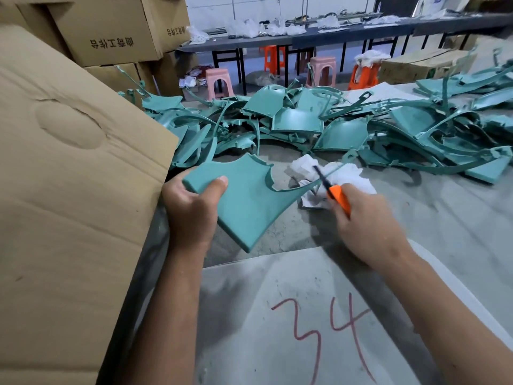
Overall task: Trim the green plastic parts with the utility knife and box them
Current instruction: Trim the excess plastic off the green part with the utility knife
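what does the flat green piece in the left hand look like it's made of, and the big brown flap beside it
The flat green curved panel held by the left hand looks like moulded plastic: even colour, matte face, raised rim. The big brown flap looks like corrugated cardboard: dull fibrous surface, creases and a pressed oval dent.

grey table [444, 218] | green parts pile [333, 126] | white rag [347, 176]

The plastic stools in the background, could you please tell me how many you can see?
4: a pink stool nearest the cardboard boxes, an orange stool under the long table, a second pink stool right of it, and another orange stool carrying white rags. Others may be hidden.
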A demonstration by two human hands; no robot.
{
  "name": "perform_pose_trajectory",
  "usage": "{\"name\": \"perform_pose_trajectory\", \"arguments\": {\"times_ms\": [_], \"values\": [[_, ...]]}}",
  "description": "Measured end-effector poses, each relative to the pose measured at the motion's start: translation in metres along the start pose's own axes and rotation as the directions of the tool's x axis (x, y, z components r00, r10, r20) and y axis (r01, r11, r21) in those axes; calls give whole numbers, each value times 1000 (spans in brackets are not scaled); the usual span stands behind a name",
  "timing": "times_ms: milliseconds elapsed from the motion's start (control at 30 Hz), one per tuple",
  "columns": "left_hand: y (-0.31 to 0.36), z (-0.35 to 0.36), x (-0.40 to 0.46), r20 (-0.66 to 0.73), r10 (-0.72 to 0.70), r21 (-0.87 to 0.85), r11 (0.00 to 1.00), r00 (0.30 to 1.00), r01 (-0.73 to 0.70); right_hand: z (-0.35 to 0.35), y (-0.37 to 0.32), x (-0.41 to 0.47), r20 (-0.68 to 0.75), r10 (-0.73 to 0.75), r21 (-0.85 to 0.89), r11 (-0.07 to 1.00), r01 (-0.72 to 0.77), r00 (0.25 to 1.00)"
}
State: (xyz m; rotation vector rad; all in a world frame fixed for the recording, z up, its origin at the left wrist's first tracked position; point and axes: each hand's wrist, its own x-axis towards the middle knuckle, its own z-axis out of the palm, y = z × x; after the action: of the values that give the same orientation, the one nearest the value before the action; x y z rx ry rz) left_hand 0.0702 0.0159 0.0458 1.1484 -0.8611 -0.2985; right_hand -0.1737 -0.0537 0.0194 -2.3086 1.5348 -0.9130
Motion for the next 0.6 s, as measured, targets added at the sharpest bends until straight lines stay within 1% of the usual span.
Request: {"name": "perform_pose_trajectory", "arguments": {"times_ms": [67, 100, 167, 267, 367, 433, 500, 567, 600], "values": [[-1, 3, -2, 44, 16, 44, 999, 999, -18, 6, -14, -8, 130, -118, 62, 992, 110, 984], [-1, 5, -3, 62, 13, 67, 998, 998, -17, 9, -17, -10, 161, -150, 72, 988, 140, 976], [-2, 3, -3, 45, -10, 73, 997, 999, 7, 10, -14, -9, 141, -165, 77, 985, 156, 976], [-3, -8, 3, -17, -39, 44, 998, 999, 40, 0, 5, 1, 35, -57, 40, 998, 55, 998], [-3, -11, 5, -1, -54, 44, 998, 999, 54, -9, 24, 10, -98, 46, -33, 998, -50, 994], [-2, -8, 4, 13, -57, 47, 997, 998, 57, -10, 24, 9, -217, 52, -55, 996, -65, 975], [-3, -8, 5, 16, -33, 84, 996, 999, 31, -11, 17, 6, -321, 22, -51, 998, -40, 947], [-3, -11, 6, 23, 0, 144, 990, 1000, -3, -12, 15, 6, -361, 29, -24, 999, -41, 932], [-3, -13, 7, 21, 9, 164, 986, 1000, -13, -11, 17, 7, -350, 48, -18, 998, -58, 936]]}}
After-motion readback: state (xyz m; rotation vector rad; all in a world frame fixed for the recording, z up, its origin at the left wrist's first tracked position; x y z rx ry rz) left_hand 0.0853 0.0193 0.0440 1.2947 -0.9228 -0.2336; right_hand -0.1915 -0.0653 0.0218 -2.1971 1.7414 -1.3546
